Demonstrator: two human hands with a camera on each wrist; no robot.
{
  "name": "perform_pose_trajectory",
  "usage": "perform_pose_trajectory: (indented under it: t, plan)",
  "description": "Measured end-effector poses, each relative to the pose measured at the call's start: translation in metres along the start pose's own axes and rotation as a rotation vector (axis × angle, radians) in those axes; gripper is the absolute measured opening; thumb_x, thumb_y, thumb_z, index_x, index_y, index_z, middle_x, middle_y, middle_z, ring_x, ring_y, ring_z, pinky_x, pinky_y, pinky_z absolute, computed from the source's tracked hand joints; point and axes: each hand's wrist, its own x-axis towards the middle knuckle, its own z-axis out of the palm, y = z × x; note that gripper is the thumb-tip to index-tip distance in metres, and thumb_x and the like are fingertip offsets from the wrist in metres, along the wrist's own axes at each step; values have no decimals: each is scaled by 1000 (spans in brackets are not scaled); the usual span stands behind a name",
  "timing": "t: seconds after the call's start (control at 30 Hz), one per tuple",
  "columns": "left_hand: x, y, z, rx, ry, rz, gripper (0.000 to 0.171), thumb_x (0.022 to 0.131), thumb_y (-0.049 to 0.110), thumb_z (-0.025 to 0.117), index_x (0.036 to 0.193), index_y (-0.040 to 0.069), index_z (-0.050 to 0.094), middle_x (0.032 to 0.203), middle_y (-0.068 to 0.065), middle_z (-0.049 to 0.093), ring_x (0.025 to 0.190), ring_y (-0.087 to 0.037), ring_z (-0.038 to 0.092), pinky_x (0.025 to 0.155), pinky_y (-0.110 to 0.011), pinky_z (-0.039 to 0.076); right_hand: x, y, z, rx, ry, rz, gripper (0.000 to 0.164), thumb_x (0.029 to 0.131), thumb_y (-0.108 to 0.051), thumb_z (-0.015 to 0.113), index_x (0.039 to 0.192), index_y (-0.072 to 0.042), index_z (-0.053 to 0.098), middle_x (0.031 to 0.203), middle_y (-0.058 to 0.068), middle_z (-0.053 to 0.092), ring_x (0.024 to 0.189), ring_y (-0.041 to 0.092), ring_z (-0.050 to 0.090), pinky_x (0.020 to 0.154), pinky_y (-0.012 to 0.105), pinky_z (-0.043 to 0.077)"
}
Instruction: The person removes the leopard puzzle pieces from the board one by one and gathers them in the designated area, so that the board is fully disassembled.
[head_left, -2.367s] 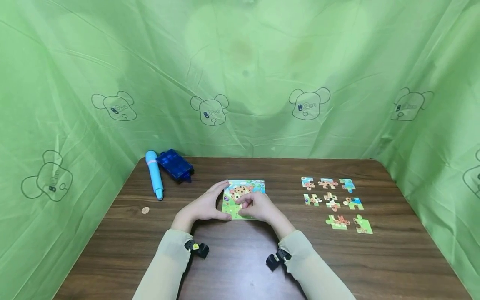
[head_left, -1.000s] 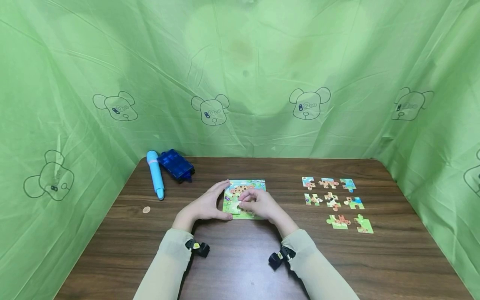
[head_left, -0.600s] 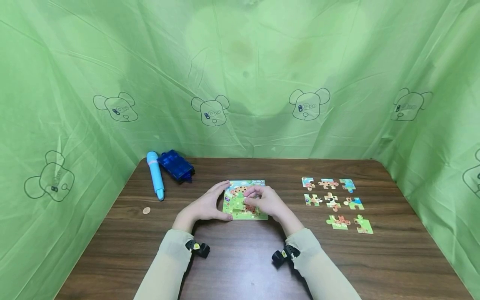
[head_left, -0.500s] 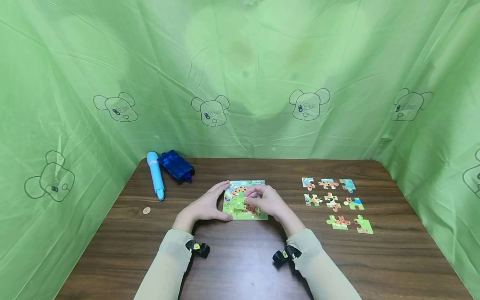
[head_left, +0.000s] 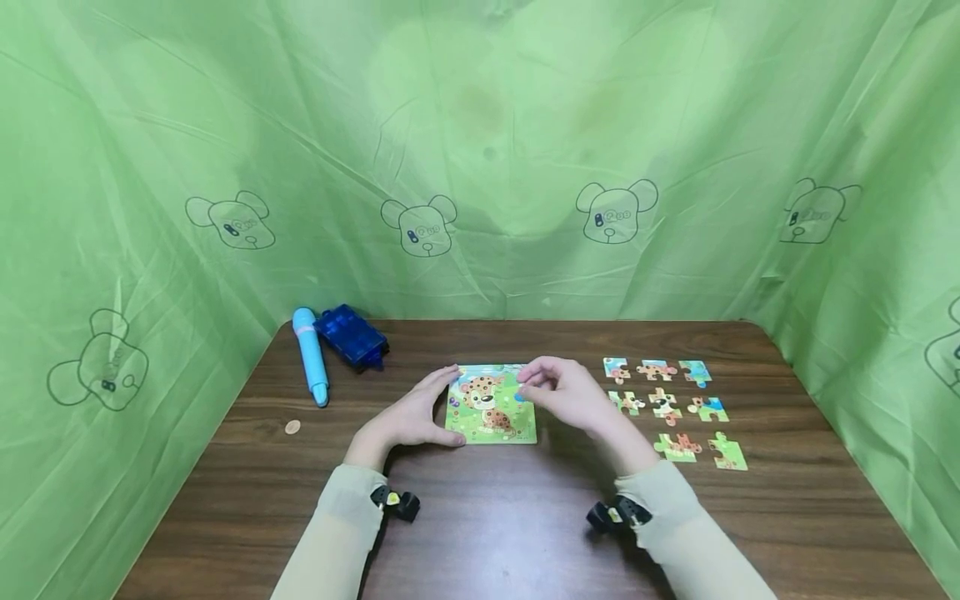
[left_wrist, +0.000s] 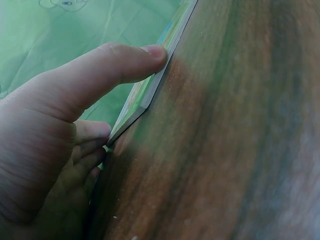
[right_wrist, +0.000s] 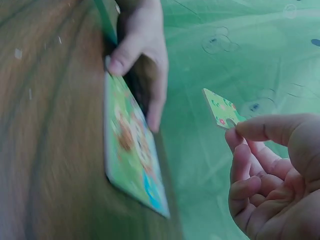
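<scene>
A flat square jigsaw board (head_left: pixel 487 429) with a spotted cartoon leopard on green and blue lies on the table before me. My left hand (head_left: pixel 411 417) holds it by its left side, thumb at the near corner, fingers along the far part of that edge. In the left wrist view the thumb (left_wrist: pixel 120 62) lies against the board's edge. Between thumb and forefinger my right hand (head_left: pixel 573 396) pinches a small jigsaw piece (right_wrist: pixel 220 107), green with red flowers, raised off the board at its right side. The other fingers of that hand are loosely curled.
Several loose jigsaw pieces (head_left: pixel 664 406) lie in rough rows on the right. At the back left are a light blue pen-shaped stick (head_left: pixel 311 358) and a dark blue translucent case (head_left: pixel 351 336). A small round disc (head_left: pixel 292 427) lies left. Green cloth (head_left: pixel 495 167) surrounds the table.
My right hand has lifted the piece from the board's lower left and carried it to the right, uncovering the leopard picture. The left hand stays at the board's edge.
</scene>
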Motion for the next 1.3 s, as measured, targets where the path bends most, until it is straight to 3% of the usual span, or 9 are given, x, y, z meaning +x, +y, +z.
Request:
perform_pose_trajectory:
  t: [0.3,0.47,0.63,0.87,1.3]
  plan:
    - [-2,4,-2,-10,-4,-17,127,78,55,97,175,13,27,182,-5,19,167,-29,19,130,-56,27,-33,13,-69,-52,45,36,19,97,-14,82,113,-4,76,100,7,78,86,21,71,73,29,58]
    - [-2,3,-1,-1,-5,-20,127,78,55,96,175,13,27,182,-4,19,167,-29,19,130,-56,28,-49,25,-96,-33,77,51,23,100,-17,82,115,-2,75,102,11,77,88,24,73,71,30,58]
    - [-1,2,-1,-5,-3,-12,126,78,55,96,175,13,27,182,-5,19,167,-29,19,130,-56,28,-61,40,-117,-35,56,30,22,102,-15,79,118,-1,75,107,15,78,90,18,73,74,30,59]
    - [-1,1,1,-4,0,-8,125,78,56,96,175,15,28,182,-4,19,167,-30,19,130,-57,28,-76,61,-134,-100,27,24,17,101,-16,80,114,-5,77,103,7,79,92,13,73,75,30,59]
    - [-1,1,1,3,9,-12,125,78,57,96,174,14,29,182,-4,20,167,-30,19,129,-58,29,-82,95,-134,-118,-146,68,15,98,-14,82,110,-6,78,95,3,79,84,11,71,71,26,56]
